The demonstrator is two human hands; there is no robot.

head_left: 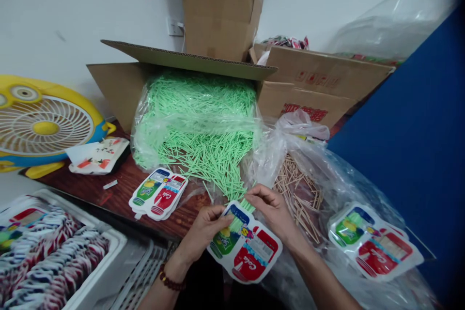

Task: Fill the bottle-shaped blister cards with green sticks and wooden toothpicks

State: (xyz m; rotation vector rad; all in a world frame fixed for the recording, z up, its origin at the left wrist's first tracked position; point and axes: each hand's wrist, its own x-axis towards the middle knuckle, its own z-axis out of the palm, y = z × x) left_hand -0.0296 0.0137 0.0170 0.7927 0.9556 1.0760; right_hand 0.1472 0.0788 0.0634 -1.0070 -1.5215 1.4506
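My left hand (205,232) grips a bottle-shaped twin packet (250,256) by its upper left edge, thumb on the front. One half of the packet is green and blue, the other red with "Cola" on it. My right hand (272,208) pinches a small bunch of thin green sticks (247,206) at the top of the packet's green half. Green sticks also show through that half's window. Just beyond my hands, a big heap of green sticks (207,150) spills from a clear plastic bag. Brown sticks (300,193) lie on plastic to the right.
Flat twin packets (160,193) lie left on the wooden table (119,198). Filled packets (376,242) lie right. A white crate (118,242) of packets stands lower left. Behind are a yellow fan (47,121), cardboard boxes (221,9) and a blue panel (399,145).
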